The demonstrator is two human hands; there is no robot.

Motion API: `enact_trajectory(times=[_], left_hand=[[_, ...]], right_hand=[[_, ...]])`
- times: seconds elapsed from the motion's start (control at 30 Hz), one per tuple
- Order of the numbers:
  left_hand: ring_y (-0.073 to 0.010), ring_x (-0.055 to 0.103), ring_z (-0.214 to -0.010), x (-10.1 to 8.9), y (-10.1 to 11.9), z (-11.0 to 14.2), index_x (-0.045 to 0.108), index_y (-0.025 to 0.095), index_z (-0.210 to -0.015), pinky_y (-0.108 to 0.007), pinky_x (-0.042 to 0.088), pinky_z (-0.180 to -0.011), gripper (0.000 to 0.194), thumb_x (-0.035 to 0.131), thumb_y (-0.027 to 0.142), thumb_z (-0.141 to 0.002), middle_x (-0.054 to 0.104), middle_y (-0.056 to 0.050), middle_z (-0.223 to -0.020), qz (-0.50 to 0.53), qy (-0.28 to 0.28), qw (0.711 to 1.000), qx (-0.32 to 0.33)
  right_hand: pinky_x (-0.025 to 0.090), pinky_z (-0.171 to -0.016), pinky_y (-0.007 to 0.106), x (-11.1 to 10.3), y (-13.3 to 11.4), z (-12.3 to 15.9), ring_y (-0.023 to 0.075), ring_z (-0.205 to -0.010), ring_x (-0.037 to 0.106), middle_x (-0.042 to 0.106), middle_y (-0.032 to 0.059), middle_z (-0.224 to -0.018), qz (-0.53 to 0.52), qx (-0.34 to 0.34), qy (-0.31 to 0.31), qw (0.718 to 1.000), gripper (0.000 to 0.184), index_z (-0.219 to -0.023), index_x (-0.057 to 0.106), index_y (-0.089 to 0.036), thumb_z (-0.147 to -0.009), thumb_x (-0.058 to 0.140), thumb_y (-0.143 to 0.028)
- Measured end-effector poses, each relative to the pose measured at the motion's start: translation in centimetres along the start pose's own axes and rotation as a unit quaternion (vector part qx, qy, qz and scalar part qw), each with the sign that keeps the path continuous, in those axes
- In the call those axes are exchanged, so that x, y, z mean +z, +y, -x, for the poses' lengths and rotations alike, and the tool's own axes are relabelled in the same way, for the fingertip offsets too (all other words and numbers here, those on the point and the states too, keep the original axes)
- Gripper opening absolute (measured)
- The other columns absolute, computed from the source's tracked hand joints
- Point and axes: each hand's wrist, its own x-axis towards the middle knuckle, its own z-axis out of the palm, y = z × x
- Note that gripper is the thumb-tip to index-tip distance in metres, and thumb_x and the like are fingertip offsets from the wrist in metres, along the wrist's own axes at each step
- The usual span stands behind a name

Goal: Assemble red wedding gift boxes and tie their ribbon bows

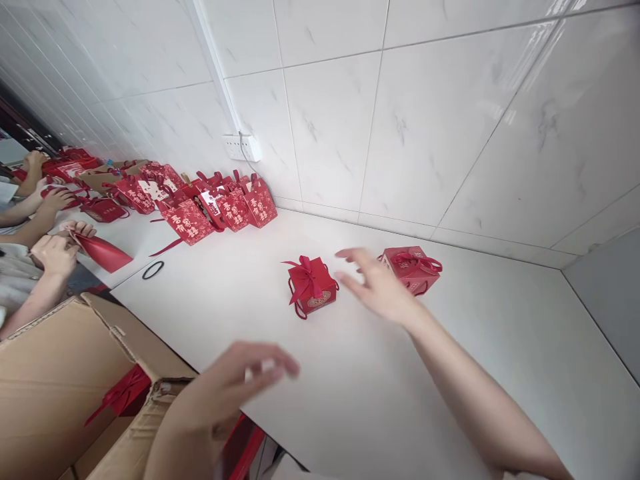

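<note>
A small red gift box [311, 287] with a ribbon bow on top and cord handles stands on the white table [370, 393]. My right hand [375, 283] hovers just right of it, thumb and fingers apart, holding nothing. Behind that hand is a second gift box [413, 270], pinker red and ribbon-tied, partly covered by the fingers and palm. My left hand [240, 373] is over the near left table edge, slightly blurred, its fingers apart with nothing between them.
An open cardboard box [55, 360] at the lower left holds a red ribboned box [127, 393]. Several red gift bags [187, 220] stand along the wall below a power socket [241, 147]. A black ring [153, 270] lies nearby. At the left, another person's hands [57, 253] hold a red sheet [105, 252].
</note>
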Motion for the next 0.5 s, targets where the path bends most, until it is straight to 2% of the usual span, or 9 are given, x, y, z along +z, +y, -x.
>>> enact_trajectory(times=[0.03, 0.1, 0.13, 0.17, 0.23, 0.3, 0.4, 0.5], left_hand=[[-0.0200, 0.063, -0.087, -0.8, 0.2, -2.0, 0.072, 0.027, -0.097, -0.027, 0.049, -0.072, 0.026, 0.052, 0.041, -0.088, 0.070, -0.003, -0.099, 0.005, 0.095, 0.995, 0.026], [-0.0235, 0.060, -0.102, -2.3, 0.2, -6.0, 0.070, 0.027, -0.103, -0.032, 0.048, -0.086, 0.028, 0.053, 0.042, -0.087, 0.068, -0.004, -0.107, 0.035, 0.286, 0.956, 0.062], [-0.0245, 0.057, -0.109, -3.0, 0.0, -7.9, 0.068, 0.027, -0.108, -0.035, 0.045, -0.095, 0.029, 0.057, 0.040, -0.084, 0.066, -0.004, -0.112, 0.034, 0.338, 0.936, 0.094], [-0.0251, 0.053, -0.117, -3.6, -0.2, -9.6, 0.066, 0.027, -0.112, -0.038, 0.038, -0.104, 0.032, 0.059, 0.038, -0.082, 0.063, -0.004, -0.119, 0.012, 0.357, 0.925, 0.132], [-0.0258, 0.048, -0.122, -4.5, -0.9, -12.2, 0.065, 0.028, -0.115, -0.039, 0.033, -0.108, 0.036, 0.062, 0.035, -0.080, 0.059, -0.004, -0.126, -0.034, 0.329, 0.928, 0.172], [-0.0265, 0.050, -0.120, -4.9, -1.8, -13.7, 0.066, 0.028, -0.114, -0.040, 0.035, -0.106, 0.036, 0.062, 0.033, -0.079, 0.061, -0.004, -0.123, -0.056, 0.284, 0.940, 0.182], [-0.0263, 0.055, -0.108, -4.4, -3.0, -14.5, 0.070, 0.029, -0.106, -0.039, 0.040, -0.097, 0.029, 0.062, 0.032, -0.079, 0.066, -0.005, -0.110, -0.066, 0.244, 0.950, 0.182], [-0.0243, 0.057, -0.095, -3.2, -3.8, -14.6, 0.074, 0.030, -0.095, -0.035, 0.044, -0.083, 0.021, 0.060, 0.037, -0.081, 0.068, -0.005, -0.096, -0.056, 0.259, 0.951, 0.160]], right_hand=[[0.049, -0.090, 0.039, 1.4, -0.1, -0.4, 0.0224, -0.111, 0.057, 0.057, 0.0086, -0.127, -0.007, -0.002, -0.058, 0.998, 0.038, -0.128, 0.049, -0.024, -0.095, 0.046, -0.042], [0.042, -0.099, 0.045, 4.2, -0.1, -1.2, 0.0260, -0.120, 0.051, 0.054, 0.0099, -0.132, 0.012, -0.006, -0.096, 0.995, 0.050, -0.132, 0.045, -0.023, -0.089, 0.054, -0.046], [0.036, -0.103, 0.050, 5.5, -0.1, -1.5, 0.0277, -0.123, 0.048, 0.053, 0.0106, -0.133, 0.030, -0.005, -0.101, 0.994, 0.057, -0.134, 0.042, -0.022, -0.086, 0.058, -0.048], [0.030, -0.107, 0.054, 6.4, 0.0, -1.7, 0.0282, -0.125, 0.045, 0.052, 0.0117, -0.134, 0.043, -0.004, -0.096, 0.994, 0.061, -0.136, 0.040, -0.021, -0.085, 0.058, -0.050], [0.024, -0.109, 0.056, 7.5, 0.3, -1.7, 0.0275, -0.128, 0.043, 0.051, 0.0121, -0.135, 0.048, -0.004, -0.088, 0.995, 0.067, -0.139, 0.034, -0.021, -0.085, 0.057, -0.052], [0.025, -0.110, 0.053, 7.7, 0.7, -1.6, 0.0259, -0.127, 0.044, 0.050, 0.0115, -0.137, 0.035, -0.002, -0.089, 0.995, 0.068, -0.141, 0.030, -0.021, -0.086, 0.056, -0.052], [0.025, -0.112, 0.051, 7.2, 1.3, -1.3, 0.0245, -0.128, 0.044, 0.046, 0.0110, -0.141, 0.013, 0.004, -0.097, 0.995, 0.069, -0.142, 0.028, -0.021, -0.087, 0.055, -0.051], [0.017, -0.116, 0.051, 6.5, 1.7, -1.3, 0.0226, -0.130, 0.044, 0.045, 0.0101, -0.142, -0.005, 0.003, -0.108, 0.994, 0.066, -0.142, 0.026, -0.023, -0.088, 0.053, -0.051]])
